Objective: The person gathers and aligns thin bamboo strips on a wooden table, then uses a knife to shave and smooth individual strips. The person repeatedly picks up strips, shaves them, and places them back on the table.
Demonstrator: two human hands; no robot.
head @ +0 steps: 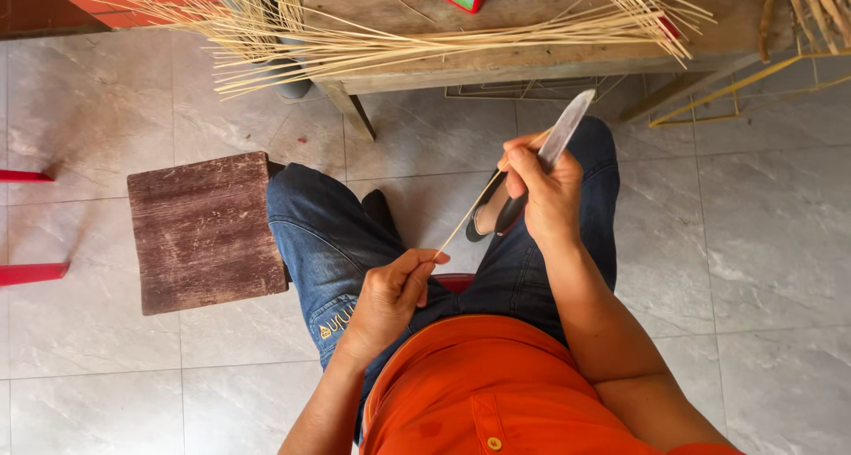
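Beside the wooden stool (pixel 206 231), our left hand (pixel 390 295) pinches one end of a thin bamboo strip (pixel 468 217) with closed fingers. Our right hand (pixel 545 193) grips a knife (pixel 564 129) against it, shaving barely begun; many strips (pixel 372 43) wait on the desk (pixel 532 60).

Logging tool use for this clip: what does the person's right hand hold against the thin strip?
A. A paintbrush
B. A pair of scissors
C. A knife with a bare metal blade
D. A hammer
C: the right hand grips a knife whose pale metal blade points up and away, laid against the thin strip that the left hand pinches at its lower end.
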